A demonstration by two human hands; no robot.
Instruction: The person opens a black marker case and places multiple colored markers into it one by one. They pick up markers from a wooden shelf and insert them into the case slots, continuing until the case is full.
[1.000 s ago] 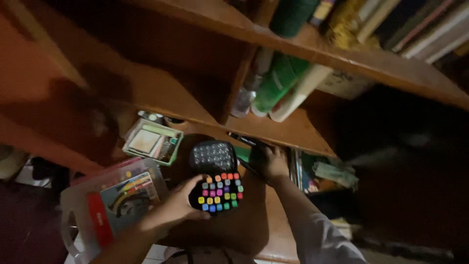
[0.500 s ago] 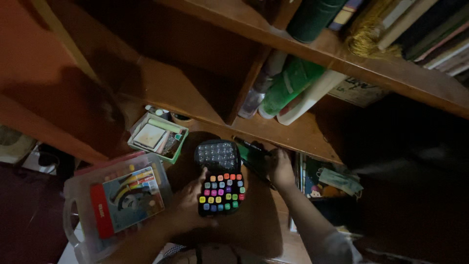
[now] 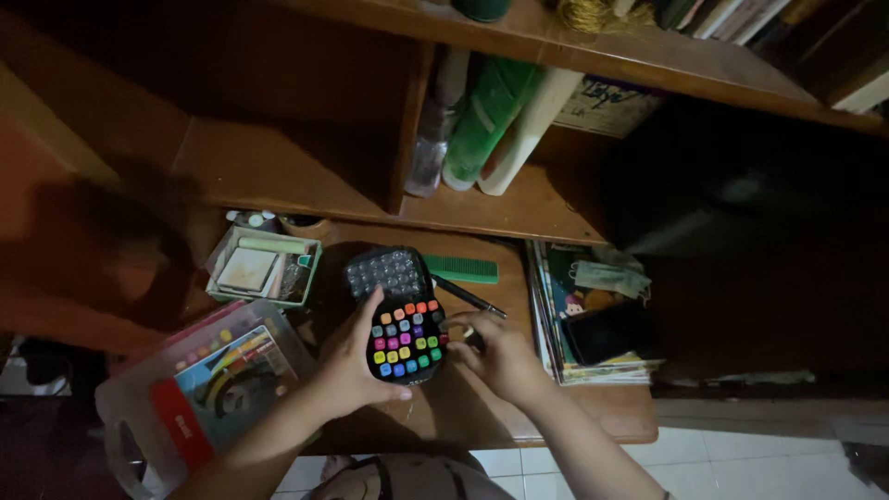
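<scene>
Your left hand (image 3: 347, 366) is cupping the marker case (image 3: 405, 338) on the desk (image 3: 482, 417) while your right hand (image 3: 491, 352) is pinching a marker at its edge; be keeping the case steady.

The scene is dim and warm-toned, with the light falling from above and behind me onto the middle of the wooden desk (image 3: 482, 398). My left hand (image 3: 347, 366) and right hand (image 3: 495, 356) sit in the brightest patch, beside the marker case (image 3: 405, 338), whose coloured caps stand out sharply. My shadow spreads dark across the left of the frame. The right side and upper left sink into near black, losing detail. The clear plastic box (image 3: 199, 389) at lower left shows a soft sheen. Edges look slightly soft and grainy; the shelf (image 3: 519, 208) lines tilt toward the corners
</scene>
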